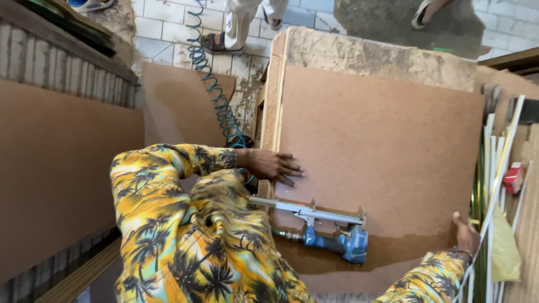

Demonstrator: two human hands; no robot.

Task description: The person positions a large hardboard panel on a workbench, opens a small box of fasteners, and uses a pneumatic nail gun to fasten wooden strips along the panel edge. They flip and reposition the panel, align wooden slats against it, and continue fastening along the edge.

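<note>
Left hand flat on the brown hardboard sheet, palm down, fingers spread and pointing toward the sheet's middle, close to its left edge. Left forearm bent in from the lower left, wrapped in a yellow palm-print sleeve. Right hand out at the sheet's right edge, near its lower corner, fingers curled over the edge and mostly hidden; whether clamped tight or only resting there, cannot tell. Second patterned sleeve visible at the bottom right, leading up to that wrist. Hands well apart, one at each side of the panel, neither one gripping a tool.

One blue pneumatic nail gun lying on the lower part of the hardboard sheet, between the two hands, untouched. Long silver magazine stretched to the left, blue body to the right, brass fitting at the handle's end. One coiled blue air hose running up over the tiled floor and dropping behind the left wrist.

Hardboard sheet resting on a thicker, rough chipboard slab, visible along the top and left margins. Two more brown boards off to the left: a large one leaning against a slatted wall, a smaller one lying on the tiles. No open containers in view; one small red box tucked among pale strips at the right. Strips too overlapped for a count. Another person's sandalled feet at the top edge.
</note>
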